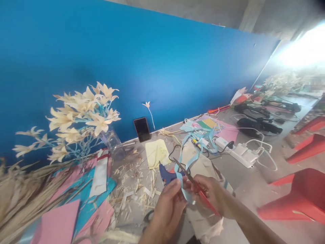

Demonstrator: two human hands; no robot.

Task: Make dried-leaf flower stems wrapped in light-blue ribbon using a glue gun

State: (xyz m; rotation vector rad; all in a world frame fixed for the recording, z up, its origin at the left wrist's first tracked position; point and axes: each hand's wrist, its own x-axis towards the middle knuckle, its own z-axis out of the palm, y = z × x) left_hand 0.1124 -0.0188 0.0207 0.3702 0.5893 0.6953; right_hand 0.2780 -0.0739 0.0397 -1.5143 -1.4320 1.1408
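My left hand [169, 203] pinches a long light-blue paper strip [191, 162] that trails up across the table. My right hand [212, 194] grips red-handled scissors [196, 187], their blades pointing up-left beside the strip. Both hands meet low in the centre of the view. A blue glue gun [165, 175] lies on the table just behind my left fingers.
A vase of cream paper flowers [83, 118] stands at left with dry straw [22, 193] and pink and blue paper sheets [76, 206]. A phone [142, 129] leans on the blue wall. A white power strip [241, 152] with cables lies to the right. Red chairs [302, 200] stand right.
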